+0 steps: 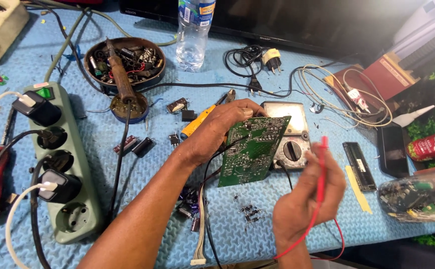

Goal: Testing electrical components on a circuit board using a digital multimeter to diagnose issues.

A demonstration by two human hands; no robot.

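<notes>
While my left hand grips the green circuit board upright above the table | right hand pinches red probe beside it, tip not yet touching | meter behind, testing barely begun.

My bench is covered with a blue textured foam mat. On it lie a green multi-socket power strip with plugs in it, a round brown dish of loose electronic parts, a brown-handled soldering iron, a clear plastic water bottle, a grey analogue multimeter, a black coiled mains cord and small dark scattered components.
</notes>
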